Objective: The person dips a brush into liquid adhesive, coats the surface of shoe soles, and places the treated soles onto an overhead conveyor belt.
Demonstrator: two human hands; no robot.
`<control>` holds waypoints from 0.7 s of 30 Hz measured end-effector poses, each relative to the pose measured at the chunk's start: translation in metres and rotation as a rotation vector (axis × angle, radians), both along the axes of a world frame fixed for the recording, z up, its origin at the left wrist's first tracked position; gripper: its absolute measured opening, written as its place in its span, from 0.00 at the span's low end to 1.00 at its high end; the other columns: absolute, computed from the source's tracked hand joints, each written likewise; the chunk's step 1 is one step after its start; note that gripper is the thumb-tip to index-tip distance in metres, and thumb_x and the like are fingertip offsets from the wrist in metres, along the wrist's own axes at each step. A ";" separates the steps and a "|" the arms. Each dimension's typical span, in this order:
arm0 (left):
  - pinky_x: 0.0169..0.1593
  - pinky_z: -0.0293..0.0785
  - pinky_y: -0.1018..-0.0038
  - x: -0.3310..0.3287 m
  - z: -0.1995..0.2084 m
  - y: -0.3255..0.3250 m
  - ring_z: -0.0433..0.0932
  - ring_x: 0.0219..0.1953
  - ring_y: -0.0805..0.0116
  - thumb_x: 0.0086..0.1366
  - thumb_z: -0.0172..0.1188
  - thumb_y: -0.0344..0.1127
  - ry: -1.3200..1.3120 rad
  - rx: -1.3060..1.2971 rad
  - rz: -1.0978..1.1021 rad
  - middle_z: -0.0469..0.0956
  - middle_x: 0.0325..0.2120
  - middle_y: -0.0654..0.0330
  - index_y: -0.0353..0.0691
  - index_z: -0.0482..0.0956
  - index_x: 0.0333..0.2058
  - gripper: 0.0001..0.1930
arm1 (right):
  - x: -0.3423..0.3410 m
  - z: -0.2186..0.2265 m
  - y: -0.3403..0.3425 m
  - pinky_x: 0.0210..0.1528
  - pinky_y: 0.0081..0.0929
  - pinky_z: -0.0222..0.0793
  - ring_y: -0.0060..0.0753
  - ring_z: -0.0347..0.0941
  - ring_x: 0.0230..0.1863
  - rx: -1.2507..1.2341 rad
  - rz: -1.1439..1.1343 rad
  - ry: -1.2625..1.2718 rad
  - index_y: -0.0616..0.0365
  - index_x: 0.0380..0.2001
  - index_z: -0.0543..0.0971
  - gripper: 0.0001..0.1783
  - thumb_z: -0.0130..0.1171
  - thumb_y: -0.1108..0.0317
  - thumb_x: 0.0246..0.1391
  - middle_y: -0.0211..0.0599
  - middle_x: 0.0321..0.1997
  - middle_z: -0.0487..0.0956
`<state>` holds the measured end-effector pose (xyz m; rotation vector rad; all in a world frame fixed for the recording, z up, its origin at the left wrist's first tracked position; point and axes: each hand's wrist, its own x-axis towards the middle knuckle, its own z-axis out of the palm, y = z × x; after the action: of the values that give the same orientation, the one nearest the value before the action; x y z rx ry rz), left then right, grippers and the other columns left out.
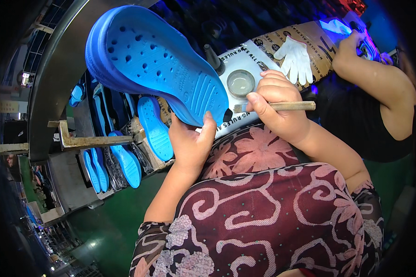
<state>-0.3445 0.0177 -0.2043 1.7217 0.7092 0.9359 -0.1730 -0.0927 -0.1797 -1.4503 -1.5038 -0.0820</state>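
My left hand [192, 138] grips a large blue shoe sole [157, 64] by its narrow end, thumb on the upper face. Holes dot the sole's broad end and ridges cross its narrow end. Between the fingers of my right hand [279, 106] is a flat brush [291, 106] with a wooden handle. Its bristles point left, close to the sole's narrow end, beside a small black patch [227, 115] on the edge; whether they touch I cannot tell. Just beyond the brush, a round cup [240, 83] of cloudy liquid stands on a white sheet [259, 55].
More blue soles [153, 124] lie on a conveyor to the left, beside a metal bracket [69, 136]. A dark bottle [212, 60] stands behind the cup. A white glove [295, 57] rests on brown cardboard [321, 41]. At right, a co-worker's arm [374, 74] reaches toward purple-lit items.
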 end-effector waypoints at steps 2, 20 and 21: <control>0.45 0.72 0.72 0.004 0.000 -0.001 0.77 0.37 0.67 0.54 0.59 0.27 0.015 0.019 0.002 0.77 0.35 0.52 0.28 0.68 0.44 0.18 | -0.002 -0.003 0.005 0.31 0.30 0.60 0.37 0.64 0.18 0.076 0.065 0.064 0.56 0.13 0.75 0.12 0.59 0.68 0.48 0.33 0.13 0.68; 0.39 0.73 0.75 0.008 -0.017 0.007 0.78 0.32 0.68 0.50 0.61 0.22 -0.159 0.215 0.002 0.78 0.32 0.53 0.28 0.68 0.42 0.20 | -0.004 -0.007 0.006 0.35 0.31 0.64 0.38 0.64 0.17 0.039 0.055 0.021 0.58 0.13 0.75 0.14 0.59 0.68 0.49 0.34 0.13 0.70; 0.39 0.73 0.75 0.007 -0.020 0.008 0.78 0.32 0.68 0.49 0.62 0.22 -0.171 0.254 0.008 0.78 0.32 0.53 0.29 0.68 0.42 0.20 | -0.004 -0.006 0.006 0.34 0.31 0.64 0.38 0.64 0.17 0.009 0.069 0.026 0.58 0.13 0.75 0.14 0.59 0.67 0.49 0.34 0.13 0.70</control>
<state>-0.3376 0.0258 -0.2240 1.8310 0.5014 1.2044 -0.1768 -0.0870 -0.1860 -1.3865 -1.5285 -0.0278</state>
